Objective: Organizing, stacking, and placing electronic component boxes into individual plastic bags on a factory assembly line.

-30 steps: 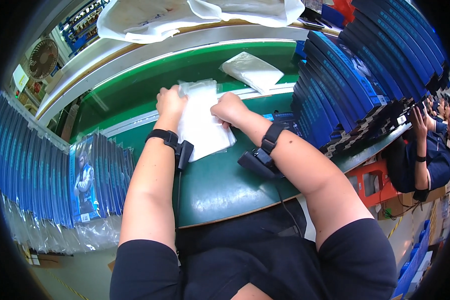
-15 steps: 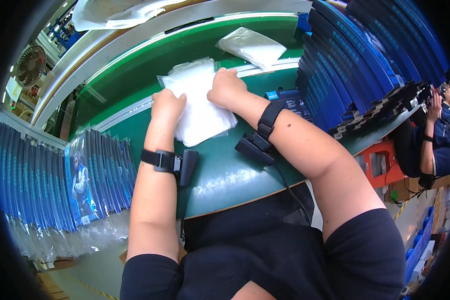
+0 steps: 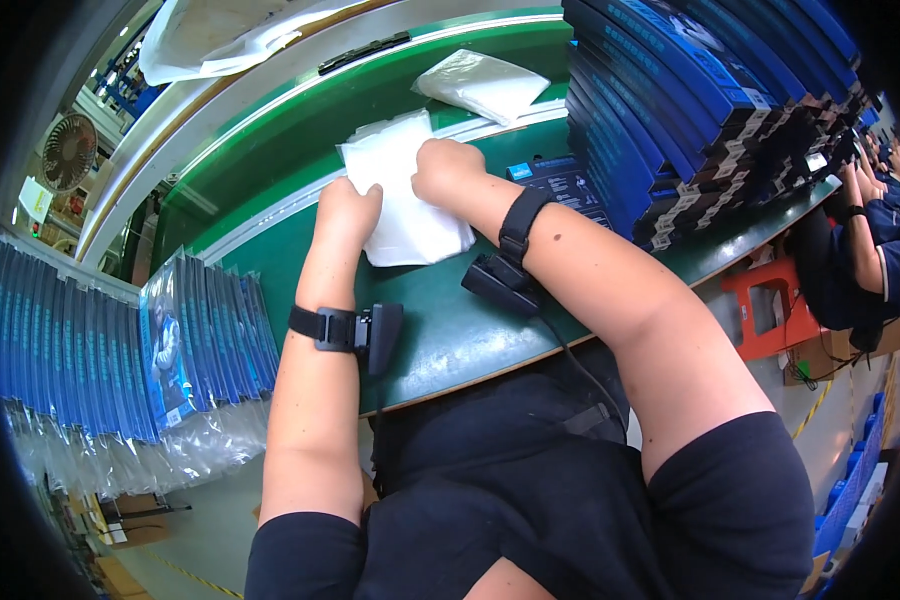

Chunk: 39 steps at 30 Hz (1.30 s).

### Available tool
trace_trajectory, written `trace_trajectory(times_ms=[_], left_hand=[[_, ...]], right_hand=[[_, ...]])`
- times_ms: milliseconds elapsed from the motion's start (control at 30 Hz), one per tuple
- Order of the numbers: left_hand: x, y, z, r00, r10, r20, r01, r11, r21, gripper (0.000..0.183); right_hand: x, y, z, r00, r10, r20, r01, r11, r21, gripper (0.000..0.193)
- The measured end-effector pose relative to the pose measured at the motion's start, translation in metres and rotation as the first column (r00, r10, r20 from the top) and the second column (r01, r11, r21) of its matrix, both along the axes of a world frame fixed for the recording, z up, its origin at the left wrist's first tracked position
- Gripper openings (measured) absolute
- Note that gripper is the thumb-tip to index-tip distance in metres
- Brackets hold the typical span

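A stack of clear, whitish plastic bags (image 3: pixel 413 225) stands out against the green tabletop. My left hand (image 3: pixel 347 213) is closed on the stack's left edge, its thumb pointing toward the middle. Across from it, my right hand (image 3: pixel 448 172) is closed on the right edge, knuckles up. The fingertips of both hands are hidden from view. Just beyond my right hand, a second bundle of plastic bags (image 3: pixel 483 84) rests by the raised green panel. A flat dark blue box (image 3: pixel 560 188) lies to the right, next to my right wrist.
Tall stacks of dark blue boxes (image 3: pixel 660 110) rise at the right. On the left, a row of blue bagged packages (image 3: pixel 80 345) stands beside the green table (image 3: pixel 440 345). A fan (image 3: pixel 70 152) is at far left. Beyond the right end, a person (image 3: pixel 870 235) sits near an orange stool (image 3: pixel 765 315).
The bags' far edges look more even, and my hands have come slightly closer together with the stack between them. The whole view has shifted a little.
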State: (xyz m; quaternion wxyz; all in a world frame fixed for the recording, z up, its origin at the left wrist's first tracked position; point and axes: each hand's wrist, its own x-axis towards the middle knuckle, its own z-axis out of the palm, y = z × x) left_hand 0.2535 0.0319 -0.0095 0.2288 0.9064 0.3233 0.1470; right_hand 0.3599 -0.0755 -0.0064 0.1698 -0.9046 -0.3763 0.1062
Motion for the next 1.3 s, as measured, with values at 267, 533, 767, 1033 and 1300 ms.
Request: trace_trajectory(times_ms=[267,533,767,1033,1300], left_hand=[[-0.016,-0.018,-0.022,0.996,-0.044,-0.073,0.068,0.927,0.369,0.035],[-0.025,-0.020,-0.030,1.000,-0.013,0.012,0.008,0.925,0.379,0.039],[-0.027,-0.025,-0.018,0.944,-0.266,0.195,0.126,0.837,0.532,0.043],[-0.023,-0.007,-0.039,0.790,-0.601,0.121,0.570,0.793,0.217,0.037],[-0.031,-0.026,-0.026,0.789,-0.597,-0.146,0.606,0.718,0.342,0.050]], right_hand=[[0.012,0.022,-0.014,0.759,0.399,0.514,-0.455,0.890,-0.020,0.030],[0.044,0.041,0.007,0.996,0.011,-0.086,0.009,0.973,0.230,0.022],[0.071,0.039,-0.001,0.980,-0.199,-0.016,0.200,0.975,0.095,0.028],[0.064,0.042,-0.025,0.951,-0.115,0.286,0.057,0.977,0.205,0.043],[0.066,0.041,-0.042,0.783,0.014,0.622,-0.077,0.994,0.076,0.037]])
